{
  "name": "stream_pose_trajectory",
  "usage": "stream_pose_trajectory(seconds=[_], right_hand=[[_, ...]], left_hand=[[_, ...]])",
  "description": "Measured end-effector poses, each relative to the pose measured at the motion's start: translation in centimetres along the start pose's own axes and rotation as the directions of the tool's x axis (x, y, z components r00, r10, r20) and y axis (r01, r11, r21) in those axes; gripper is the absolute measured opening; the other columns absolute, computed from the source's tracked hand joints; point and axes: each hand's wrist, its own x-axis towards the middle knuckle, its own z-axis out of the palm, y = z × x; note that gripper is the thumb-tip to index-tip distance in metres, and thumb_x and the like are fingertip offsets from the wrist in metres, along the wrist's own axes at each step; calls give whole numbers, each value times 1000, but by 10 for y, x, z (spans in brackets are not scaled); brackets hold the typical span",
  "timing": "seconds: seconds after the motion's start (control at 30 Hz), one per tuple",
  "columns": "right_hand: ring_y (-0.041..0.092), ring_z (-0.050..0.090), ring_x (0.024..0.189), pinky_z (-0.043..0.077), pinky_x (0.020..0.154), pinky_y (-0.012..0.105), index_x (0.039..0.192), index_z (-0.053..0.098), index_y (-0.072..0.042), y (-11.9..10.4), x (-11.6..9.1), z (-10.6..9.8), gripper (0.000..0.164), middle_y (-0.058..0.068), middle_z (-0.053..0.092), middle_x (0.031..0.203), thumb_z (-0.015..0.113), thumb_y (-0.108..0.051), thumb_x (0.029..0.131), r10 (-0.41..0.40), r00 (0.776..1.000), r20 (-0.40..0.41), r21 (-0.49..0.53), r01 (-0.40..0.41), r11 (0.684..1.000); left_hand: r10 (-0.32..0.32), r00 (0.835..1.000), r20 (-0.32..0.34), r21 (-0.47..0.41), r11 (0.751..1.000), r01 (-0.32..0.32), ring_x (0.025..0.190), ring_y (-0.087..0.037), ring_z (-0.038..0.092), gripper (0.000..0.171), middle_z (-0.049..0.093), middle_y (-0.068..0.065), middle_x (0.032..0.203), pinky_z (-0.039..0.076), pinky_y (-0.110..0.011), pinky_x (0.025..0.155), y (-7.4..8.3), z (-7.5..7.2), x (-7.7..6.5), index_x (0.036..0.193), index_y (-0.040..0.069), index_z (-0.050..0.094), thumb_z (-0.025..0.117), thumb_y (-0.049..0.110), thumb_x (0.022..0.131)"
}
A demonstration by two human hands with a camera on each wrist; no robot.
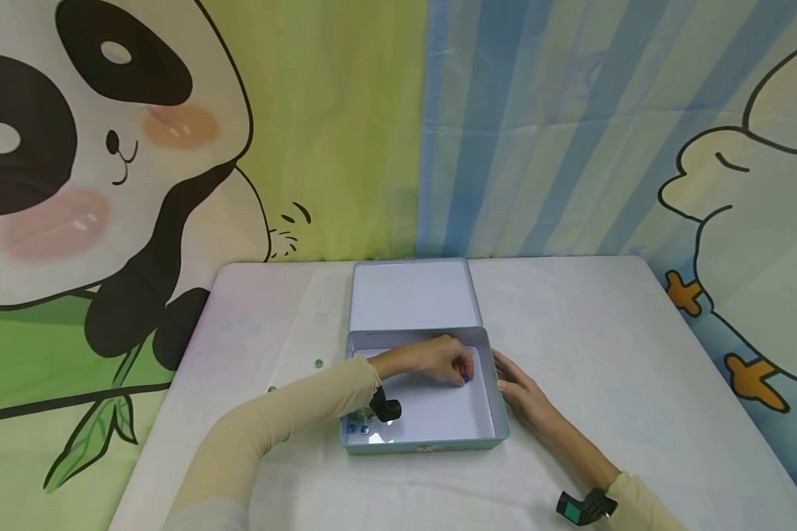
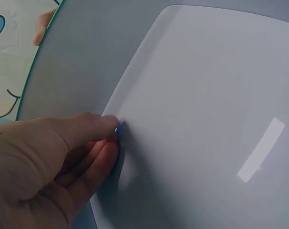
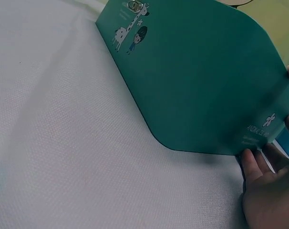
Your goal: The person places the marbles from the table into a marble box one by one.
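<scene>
My left hand (image 1: pixel 438 359) reaches into the open tin box (image 1: pixel 425 445), near its right inner side. Between thumb and fingers it pinches a small blue glass marble (image 1: pixel 466 378); in the left wrist view only a sliver of the marble (image 2: pixel 118 130) shows. Against the outside of the box's right wall rests my right hand (image 1: pixel 525 394), its fingers fairly straight. The right wrist view has the right hand (image 3: pixel 273 191) touching the green outer side (image 3: pixel 201 86) of the tin. Several blue and green marbles (image 1: pixel 364 429) lie in the box's front left corner, partly behind the left wrist.
The hinged lid (image 1: pixel 413 295) lies back behind the box. Two green marbles, one nearer the box (image 1: pixel 319 363) and one farther left (image 1: pixel 272 389), sit on the white-covered table (image 1: pixel 591 332). A printed curtain (image 1: pixel 345 133) hangs behind the table.
</scene>
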Motion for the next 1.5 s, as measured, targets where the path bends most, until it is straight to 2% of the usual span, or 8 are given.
stream_pose_trajectory(seconds=[0.1, 0.27, 0.5, 0.7, 1.0, 1.17, 1.33, 1.5], right_hand=[[49, 5, 147, 33, 99, 5, 156, 8, -6, 1, 1, 0, 68, 27, 3, 161, 42, -20, 99, -7, 1000, -1, 16, 7, 1000], [49, 2, 147, 32, 98, 4, 155, 7, -5, 1, 0, 0, 67, 27, 1, 161, 42, -19, 99, -21, 1000, 12, 34, 20, 999], [48, 6, 148, 20, 120, 45, 156, 8, -9, 4, 0, 0, 67, 25, 4, 161, 42, -23, 100, -9, 1000, 14, 3, 9, 1000], [48, 5, 146, 33, 102, 8, 155, 9, -6, 8, -1, -1, 66, 26, 4, 161, 42, -20, 100, -23, 1000, 1, 22, 23, 999], [47, 5, 148, 31, 100, 6, 156, 11, -8, 6, -1, 1, 65, 24, 6, 161, 43, -21, 100, -25, 1000, -19, 4, 25, 1000], [46, 7, 148, 31, 103, 10, 156, 12, -8, 6, -2, 2, 65, 23, 8, 162, 43, -22, 100, -1, 999, -37, -29, 0, 1000], [31, 18, 148, 32, 102, 9, 156, 13, -11, 6, -2, 1, 64, 22, 10, 162, 43, -23, 101, -7, 999, -31, -17, 7, 1000], [26, 22, 146, 33, 102, 9, 156, 12, -10, 6, -1, 0, 64, 25, 9, 161, 42, -22, 101, -34, 999, -10, -8, 34, 999]], left_hand=[[-4, 1000, -5, 15, 1000, 4, 73, 4, 56, 11, 73, -2, 87, 45, -7, 68, 0, 1, 0, 92, 7, 74, 75, 6, 81], [-2, 1000, -3, 19, 1000, 2, 74, 3, 56, 11, 73, -3, 87, 44, -7, 68, 0, 1, 0, 93, 7, 73, 74, 6, 81], [2, 1000, 27, 72, 997, -4, 76, 1, 53, 14, 69, -1, 90, 43, -8, 70, -1, 1, -7, 97, 8, 71, 74, 12, 84], [48, 997, 58, 92, 994, -53, 82, -4, 57, 19, 69, -4, 97, 45, -10, 72, 11, -11, -29, 104, 6, 69, 71, 16, 88], [3, 994, -110, 39, 999, 1, 87, -2, 57, 19, 66, 3, 99, 48, -14, 76, 20, -24, -86, 110, 9, 68, 61, 19, 96], [-27, 979, -204, -87, 996, 9, 89, -1, 60, 18, 67, 4, 103, 52, -16, 79, 17, -25, -127, 111, 13, 68, 60, 20, 97], [-118, 940, -321, -224, 974, 45, 91, -2, 61, 15, 69, 2, 105, 53, -21, 82, 8, -22, -174, 110, 21, 67, 60, 22, 97], [-245, 879, -408, -308, 944, 120, 90, -4, 63, 16, 70, 2, 105, 54, -22, 80, -2, -19, -215, 110, 24, 67, 62, 24, 95]])
